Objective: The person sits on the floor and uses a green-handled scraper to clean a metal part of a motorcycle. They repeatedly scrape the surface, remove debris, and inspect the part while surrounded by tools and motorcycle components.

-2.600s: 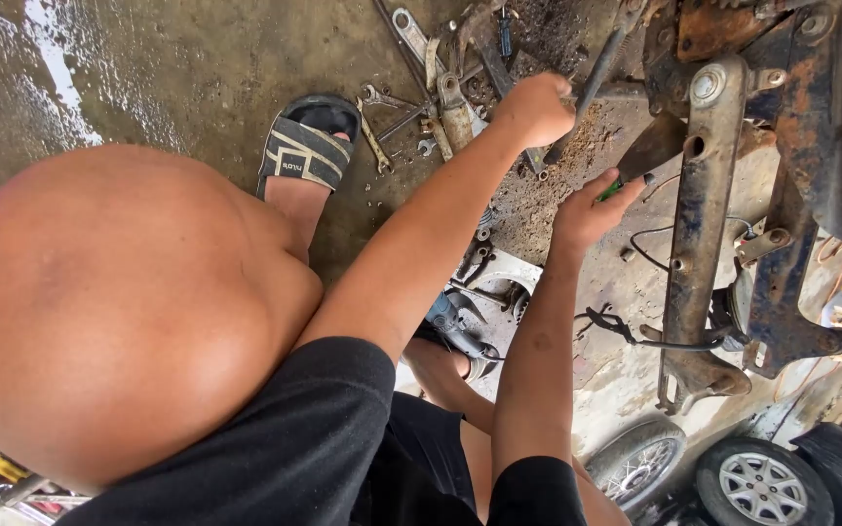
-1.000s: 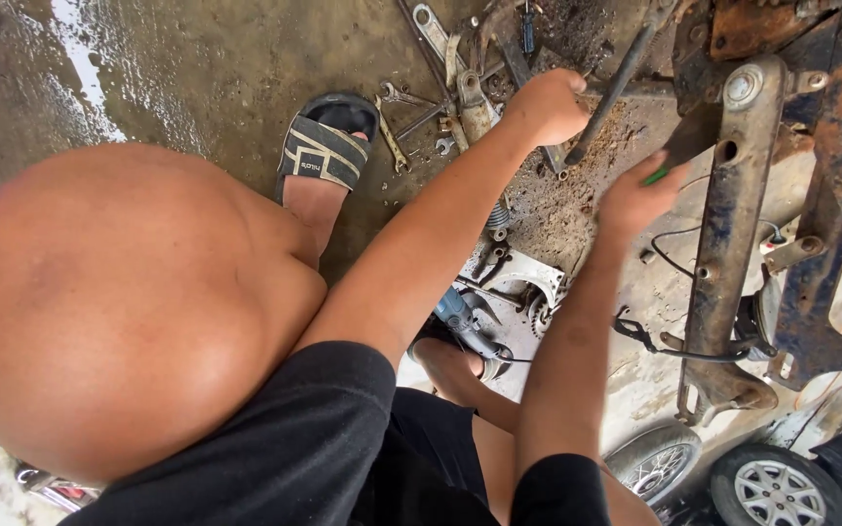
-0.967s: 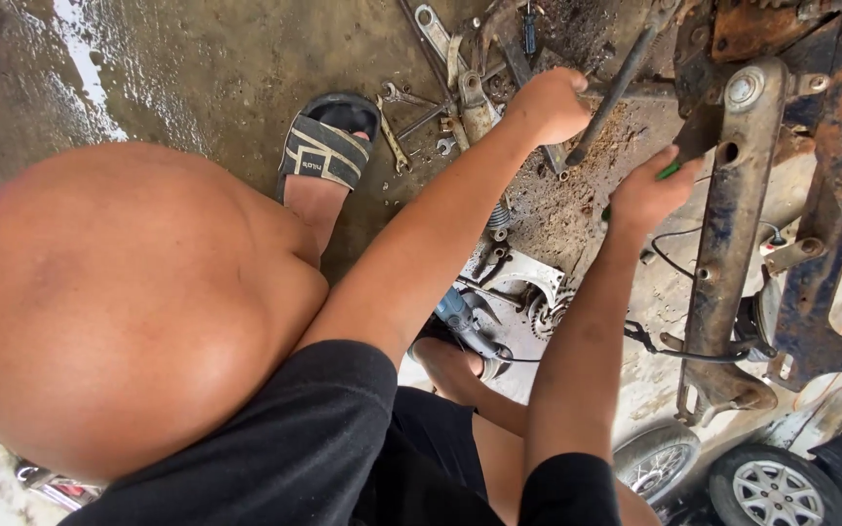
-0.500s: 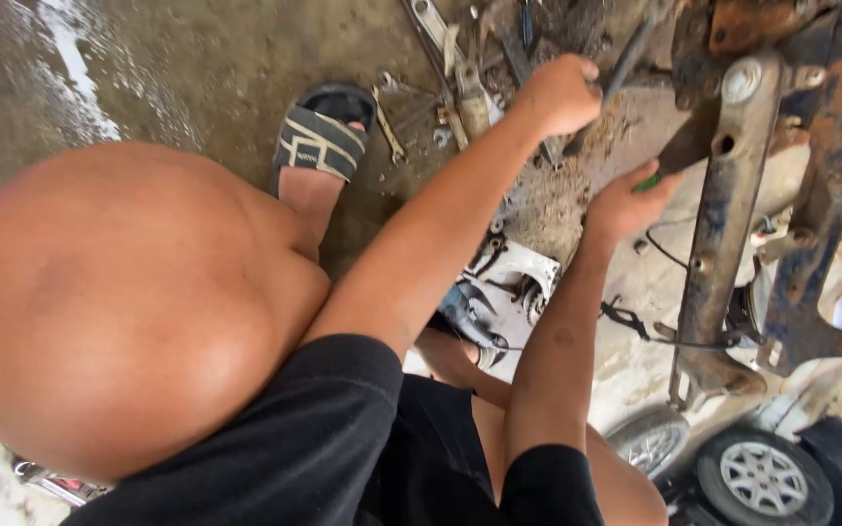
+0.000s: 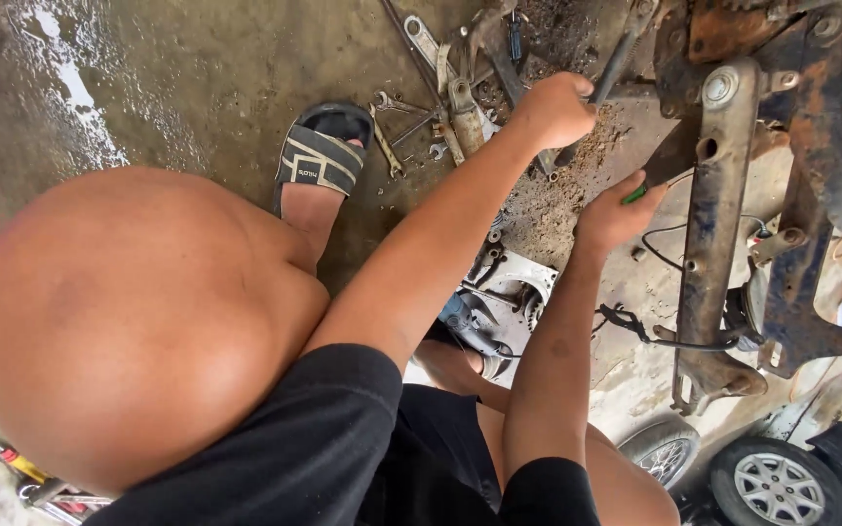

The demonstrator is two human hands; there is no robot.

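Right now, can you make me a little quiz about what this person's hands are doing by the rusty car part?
1. True or false: the left hand grips a long dark metal bar.
2. What colour is the small handle in the right hand? A red, B green, C yellow.
3. Fill in: loose wrenches lie on the concrete floor beside the person's ____.

Key: 1 true. 2 B, the green handle. 3 sandal.
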